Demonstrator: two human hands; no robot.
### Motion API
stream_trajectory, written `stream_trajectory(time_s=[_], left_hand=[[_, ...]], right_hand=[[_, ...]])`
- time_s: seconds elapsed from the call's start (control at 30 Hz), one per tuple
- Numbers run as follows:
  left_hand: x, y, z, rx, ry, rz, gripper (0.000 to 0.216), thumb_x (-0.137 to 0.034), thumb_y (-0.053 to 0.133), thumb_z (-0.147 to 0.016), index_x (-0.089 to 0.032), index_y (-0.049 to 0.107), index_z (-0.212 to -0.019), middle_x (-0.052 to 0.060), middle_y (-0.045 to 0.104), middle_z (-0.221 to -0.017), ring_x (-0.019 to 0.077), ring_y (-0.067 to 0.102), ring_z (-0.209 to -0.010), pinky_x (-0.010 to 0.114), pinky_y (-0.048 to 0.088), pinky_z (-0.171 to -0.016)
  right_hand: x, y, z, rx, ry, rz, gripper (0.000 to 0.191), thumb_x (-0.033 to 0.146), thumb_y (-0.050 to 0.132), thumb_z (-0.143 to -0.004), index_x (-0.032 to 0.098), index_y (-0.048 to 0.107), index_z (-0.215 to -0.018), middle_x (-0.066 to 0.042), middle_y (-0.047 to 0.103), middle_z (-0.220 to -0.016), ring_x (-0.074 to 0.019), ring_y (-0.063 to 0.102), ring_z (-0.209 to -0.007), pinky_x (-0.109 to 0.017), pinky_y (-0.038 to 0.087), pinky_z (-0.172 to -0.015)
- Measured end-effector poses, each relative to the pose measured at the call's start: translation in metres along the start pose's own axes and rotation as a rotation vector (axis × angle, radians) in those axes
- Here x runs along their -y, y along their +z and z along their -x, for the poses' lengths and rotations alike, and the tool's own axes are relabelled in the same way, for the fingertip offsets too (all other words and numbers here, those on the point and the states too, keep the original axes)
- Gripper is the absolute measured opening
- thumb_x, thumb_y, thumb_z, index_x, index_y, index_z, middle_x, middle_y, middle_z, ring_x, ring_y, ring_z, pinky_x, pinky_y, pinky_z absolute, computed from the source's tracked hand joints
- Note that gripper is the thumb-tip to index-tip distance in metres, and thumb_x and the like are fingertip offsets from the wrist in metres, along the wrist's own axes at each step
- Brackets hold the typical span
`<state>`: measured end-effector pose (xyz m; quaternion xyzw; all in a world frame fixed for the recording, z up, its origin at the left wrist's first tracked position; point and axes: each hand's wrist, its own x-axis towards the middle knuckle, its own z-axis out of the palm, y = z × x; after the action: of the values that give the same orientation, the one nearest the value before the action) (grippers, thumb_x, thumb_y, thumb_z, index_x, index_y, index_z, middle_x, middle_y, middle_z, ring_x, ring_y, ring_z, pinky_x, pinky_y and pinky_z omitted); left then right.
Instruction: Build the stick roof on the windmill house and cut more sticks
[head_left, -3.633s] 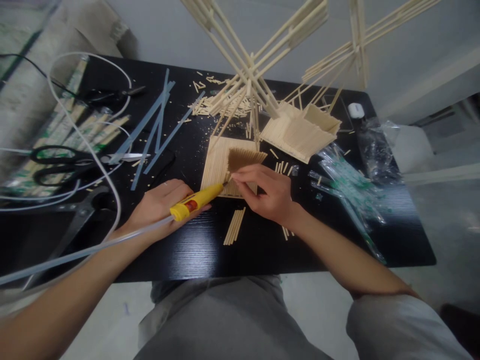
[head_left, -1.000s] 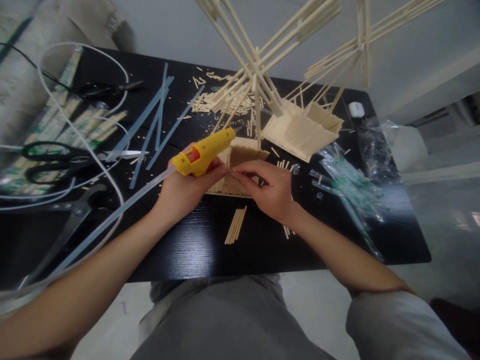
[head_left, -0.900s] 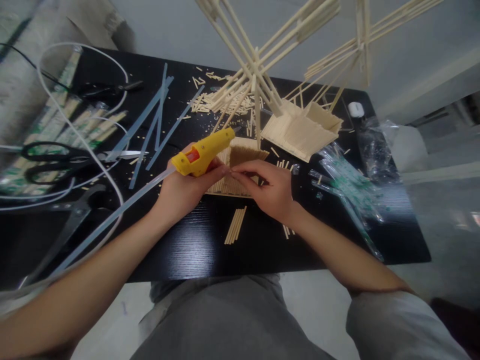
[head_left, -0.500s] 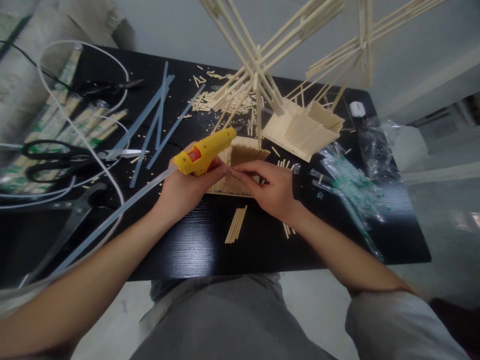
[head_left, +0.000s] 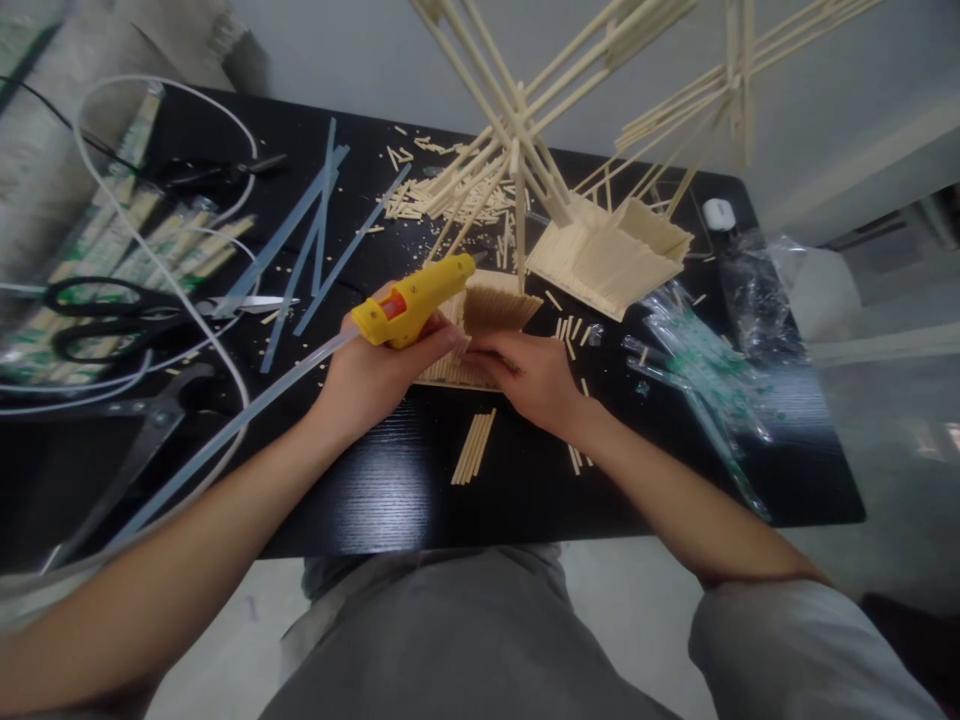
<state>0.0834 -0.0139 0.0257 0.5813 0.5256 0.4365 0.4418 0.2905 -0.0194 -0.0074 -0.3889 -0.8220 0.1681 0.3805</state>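
In our left hand (head_left: 367,375) we hold the yellow glue gun (head_left: 412,302), fingers wrapped around its grip and nozzle pointing to the far right. A long clear glue stick (head_left: 247,410) runs out of its back end. Our right hand (head_left: 532,370) is at the near wooden model (head_left: 499,310), its fingers drawn narrow by the left thumb; we cannot tell whether they pinch anything. The model sits mid-table, its flat base partly behind our hands. Nearer us on the table (head_left: 645,500) lies a row of short sticks (head_left: 474,448). A second model (head_left: 604,260) stands to the far right, beside plastic wrappers (head_left: 705,375). On the left we see scissors (head_left: 169,316) and loose blue strips (head_left: 322,205).
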Motion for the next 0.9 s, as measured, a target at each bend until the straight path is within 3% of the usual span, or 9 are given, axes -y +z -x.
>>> stream_trajectory(time_s=[0.6, 0.9], left_hand=[[0.005, -0.001, 0.000, -0.015, 0.003, -0.030, 0.024, -0.040, 0.083, -0.079, -0.023, 0.066, -0.084, -0.001, 0.072, -0.086, 0.0183, 0.070, -0.083, 0.032, 0.059, -0.083], [-0.001, 0.001, 0.001, -0.003, -0.014, 0.012, 0.023, -0.037, 0.082, -0.079, -0.023, 0.064, -0.083, -0.001, 0.070, -0.083, 0.0176, 0.067, -0.078, 0.032, 0.057, -0.076]], right_hand=[[0.003, -0.002, -0.001, -0.065, -0.020, 0.020, 0.010, 0.022, 0.069, -0.101, 0.022, 0.079, -0.101, -0.001, 0.084, -0.096, -0.0161, 0.080, -0.085, -0.026, 0.063, -0.081], [0.012, -0.017, -0.003, -0.193, 0.124, -0.075, 0.008, 0.029, 0.072, -0.098, 0.022, 0.075, -0.098, -0.002, 0.081, -0.091, -0.0142, 0.075, -0.075, -0.025, 0.062, -0.071]])
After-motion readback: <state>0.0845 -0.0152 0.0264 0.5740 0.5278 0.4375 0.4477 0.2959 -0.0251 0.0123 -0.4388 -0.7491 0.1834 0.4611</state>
